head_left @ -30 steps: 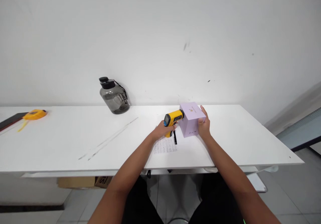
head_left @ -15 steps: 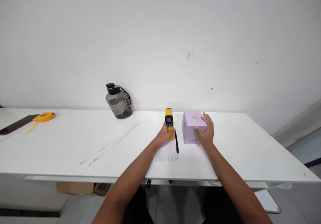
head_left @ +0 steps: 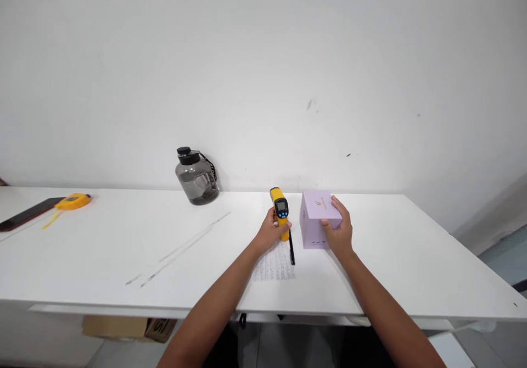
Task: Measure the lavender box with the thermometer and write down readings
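My left hand (head_left: 269,232) is wrapped round the handle of a yellow and black infrared thermometer (head_left: 281,207), its small screen and blue buttons facing me and its nose tilted to the left. Beneath that hand lies a sheet with rows of writing (head_left: 274,263), partly covered. A black pen (head_left: 292,250) rests along the sheet's right edge. My right hand (head_left: 341,230) grips the right side of a lilac box (head_left: 315,228), thumb on the near face and fingers over the far right edge. The box sits on the white table.
A dark translucent water bottle (head_left: 197,178) stands by the wall at the back. Farther left are a yellow tape measure (head_left: 73,201) with its tape partly out and a dark flat object (head_left: 31,214). Below the table (head_left: 185,258) is a cardboard box (head_left: 115,327).
The thermometer has turned so its nose points more to the left. The whole view has shifted, with the table lower in the picture. My right hand stays on the box.
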`<action>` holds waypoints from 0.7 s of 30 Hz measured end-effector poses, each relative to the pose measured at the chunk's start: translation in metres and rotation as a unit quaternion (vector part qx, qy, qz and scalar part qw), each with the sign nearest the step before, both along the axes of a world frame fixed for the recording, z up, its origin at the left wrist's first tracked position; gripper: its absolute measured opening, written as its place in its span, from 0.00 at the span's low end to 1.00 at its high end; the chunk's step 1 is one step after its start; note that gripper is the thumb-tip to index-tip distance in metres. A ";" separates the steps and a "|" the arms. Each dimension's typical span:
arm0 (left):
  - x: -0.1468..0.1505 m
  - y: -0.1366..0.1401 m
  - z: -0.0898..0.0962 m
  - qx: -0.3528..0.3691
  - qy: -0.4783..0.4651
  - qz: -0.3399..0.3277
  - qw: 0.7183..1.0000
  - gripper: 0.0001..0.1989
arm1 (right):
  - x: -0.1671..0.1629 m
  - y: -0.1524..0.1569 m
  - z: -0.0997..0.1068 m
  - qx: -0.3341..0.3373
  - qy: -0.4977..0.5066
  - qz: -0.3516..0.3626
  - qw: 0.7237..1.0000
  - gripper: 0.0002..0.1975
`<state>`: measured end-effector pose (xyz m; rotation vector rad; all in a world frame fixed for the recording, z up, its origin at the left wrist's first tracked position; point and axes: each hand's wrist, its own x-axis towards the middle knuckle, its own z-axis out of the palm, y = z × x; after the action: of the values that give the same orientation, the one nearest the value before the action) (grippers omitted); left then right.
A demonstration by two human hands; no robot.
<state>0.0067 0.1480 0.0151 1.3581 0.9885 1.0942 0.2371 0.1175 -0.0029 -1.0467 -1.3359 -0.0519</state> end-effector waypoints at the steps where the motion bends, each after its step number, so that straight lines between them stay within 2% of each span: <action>1: 0.000 0.000 0.000 -0.001 -0.001 -0.001 1.000 0.35 | 0.000 0.000 0.000 -0.003 0.003 0.001 1.000 0.32; 10: -0.001 -0.004 0.004 0.004 0.004 -0.011 1.000 0.34 | -0.001 0.002 -0.003 -0.005 0.020 0.008 1.000 0.33; 15: -0.003 -0.005 0.007 -0.007 0.007 -0.050 0.999 0.30 | -0.002 0.001 -0.003 -0.013 0.027 0.017 0.999 0.33; 21: -0.004 -0.005 0.011 -0.029 -0.055 -0.067 0.996 0.33 | -0.001 0.002 -0.003 -0.019 0.034 0.017 0.999 0.34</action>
<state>0.0027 0.1431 0.0261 1.2854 0.8307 1.0197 0.2357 0.1198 -0.0062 -1.0487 -1.2971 0.0338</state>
